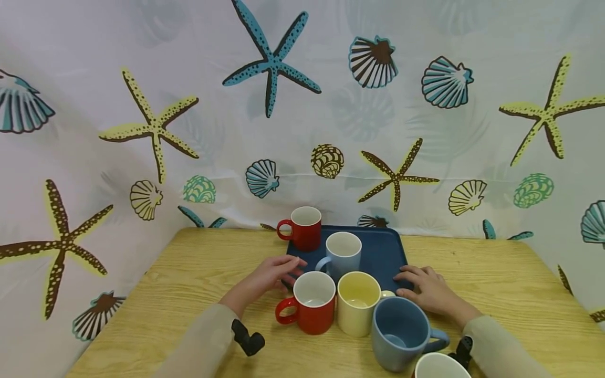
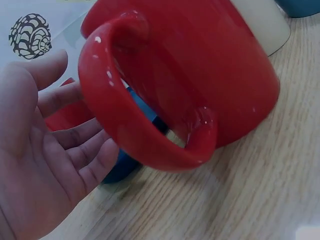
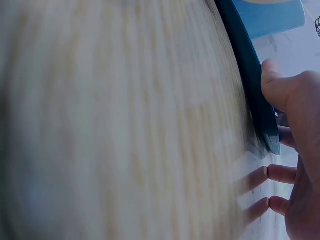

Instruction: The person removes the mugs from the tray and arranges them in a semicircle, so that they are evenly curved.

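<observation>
A dark blue tray point(image 1: 383, 252) lies on the table with a red mug point(image 1: 306, 236) at its back left and a light blue mug point(image 1: 343, 254) near its middle. My left hand point(image 1: 276, 272) is by the tray's left edge, fingers spread and holding nothing; in the left wrist view it is behind the handle of a nearer red mug point(image 2: 200, 65). On the other side, my right hand point(image 1: 430, 289) is at the tray's right edge. Its thumb point(image 3: 275, 85) touches the rim in the right wrist view, while other fingertips meet the tabletop.
In front of the tray, the nearer red mug, a yellow mug point(image 1: 354, 315) and a blue mug point(image 1: 397, 341) stand close together. Another mug point(image 1: 441, 367) with a white inside is cut off at the bottom. A patterned curtain point(image 1: 302, 131) hangs behind the wooden table point(image 1: 198, 283).
</observation>
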Action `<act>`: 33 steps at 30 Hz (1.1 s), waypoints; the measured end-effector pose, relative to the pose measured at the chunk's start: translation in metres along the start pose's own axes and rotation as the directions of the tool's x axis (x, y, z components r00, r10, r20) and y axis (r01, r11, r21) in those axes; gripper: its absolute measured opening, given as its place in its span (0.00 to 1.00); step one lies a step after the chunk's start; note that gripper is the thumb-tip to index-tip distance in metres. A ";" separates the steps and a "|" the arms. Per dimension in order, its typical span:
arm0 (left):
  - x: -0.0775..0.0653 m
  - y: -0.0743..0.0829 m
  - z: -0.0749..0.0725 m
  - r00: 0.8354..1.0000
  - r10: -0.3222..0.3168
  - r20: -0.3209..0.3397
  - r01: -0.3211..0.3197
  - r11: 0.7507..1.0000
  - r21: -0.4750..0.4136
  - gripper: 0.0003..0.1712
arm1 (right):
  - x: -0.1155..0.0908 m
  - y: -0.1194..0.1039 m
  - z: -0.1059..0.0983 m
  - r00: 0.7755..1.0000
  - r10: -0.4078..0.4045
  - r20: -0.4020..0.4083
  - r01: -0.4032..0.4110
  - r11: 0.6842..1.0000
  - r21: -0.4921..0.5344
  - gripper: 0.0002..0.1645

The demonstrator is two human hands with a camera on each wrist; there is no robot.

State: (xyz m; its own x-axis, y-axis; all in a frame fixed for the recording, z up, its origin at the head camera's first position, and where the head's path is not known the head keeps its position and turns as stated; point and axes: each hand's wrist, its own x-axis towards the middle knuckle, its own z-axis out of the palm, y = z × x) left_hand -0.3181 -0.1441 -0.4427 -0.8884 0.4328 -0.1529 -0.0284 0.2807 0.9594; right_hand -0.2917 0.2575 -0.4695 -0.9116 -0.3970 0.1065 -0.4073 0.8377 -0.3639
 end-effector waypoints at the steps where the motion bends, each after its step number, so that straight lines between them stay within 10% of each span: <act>1: 0.002 0.001 0.001 1.000 0.002 -0.002 -0.002 1.000 0.011 0.31 | 0.000 0.000 0.000 1.000 0.002 0.001 -0.002 1.000 0.000 0.26; 33: 0.036 0.013 0.017 0.995 -0.056 0.083 0.046 0.992 0.115 0.33 | 0.001 0.005 0.003 1.000 0.003 -0.005 -0.003 1.000 0.002 0.26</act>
State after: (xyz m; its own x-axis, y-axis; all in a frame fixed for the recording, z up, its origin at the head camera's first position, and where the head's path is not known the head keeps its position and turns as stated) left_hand -0.3429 -0.1104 -0.4396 -0.8445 0.4858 -0.2256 -0.0165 0.3972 0.9176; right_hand -0.2942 0.2604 -0.4735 -0.9130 -0.3929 0.1099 -0.4047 0.8380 -0.3660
